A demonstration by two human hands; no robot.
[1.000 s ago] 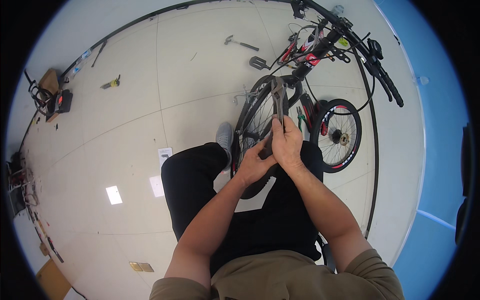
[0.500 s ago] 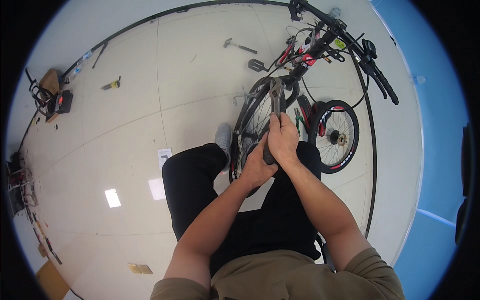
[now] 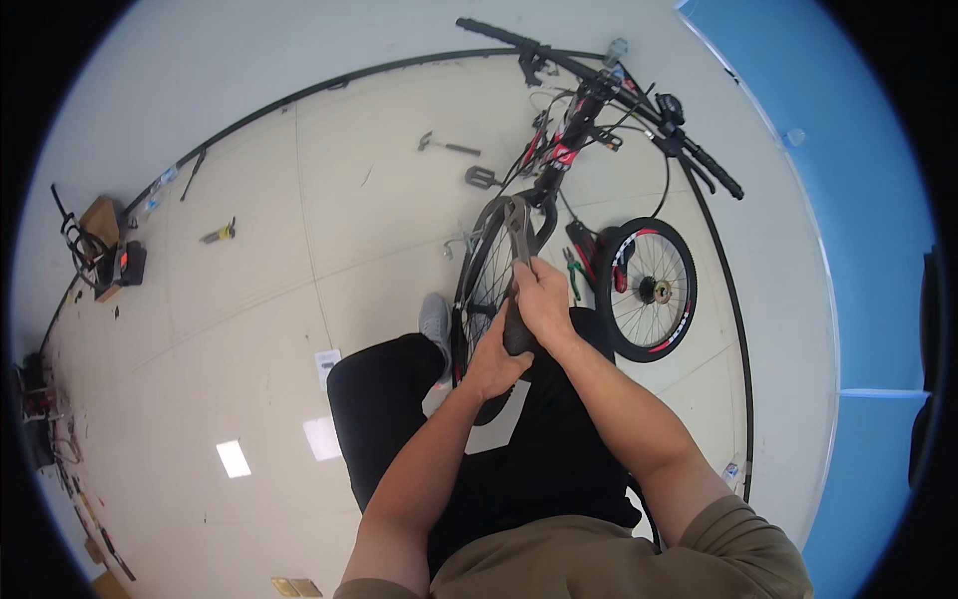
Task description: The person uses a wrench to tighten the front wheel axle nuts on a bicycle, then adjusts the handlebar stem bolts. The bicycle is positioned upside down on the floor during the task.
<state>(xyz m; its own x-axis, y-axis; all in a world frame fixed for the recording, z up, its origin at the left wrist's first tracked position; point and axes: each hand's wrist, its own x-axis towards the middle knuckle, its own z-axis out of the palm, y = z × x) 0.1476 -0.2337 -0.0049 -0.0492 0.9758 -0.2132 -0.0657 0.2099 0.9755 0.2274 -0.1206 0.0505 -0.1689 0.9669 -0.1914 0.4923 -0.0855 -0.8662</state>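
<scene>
Wrench [image 3: 519, 230] held over the front wheel [image 3: 479, 258], two-handed, seen from above. Left hand [image 3: 496, 367], nearest: curled, with fingers and thumb wrapped about what appears to be the wrench's dark lower handle. Right hand [image 3: 542, 299], farther along: closed firmly on the shaft, thumb toward the head. The head lies near the fork [image 3: 546, 190]; from this angle it cannot be settled whether its jaws bite on anything. To the left of the wheel, a grey shoe [image 3: 435, 321]; to the right, green-handled pliers [image 3: 572, 275] on the floor [image 3: 389, 230], then a second wheel [image 3: 656, 291], hub exposed, well apart from the first. Beyond: a pedal [image 3: 482, 178], a hammer [image 3: 451, 147] lying on the floor and, farthest, the handlebar [image 3: 599, 85].

State of the work, by judgement: part-way. The handlebar looks mounted and the front wheel sits close to the fork; with the wrench in both hands, work there seems unfinished. Pliers and hammer lie unheld. How much else remains does not show.
</scene>
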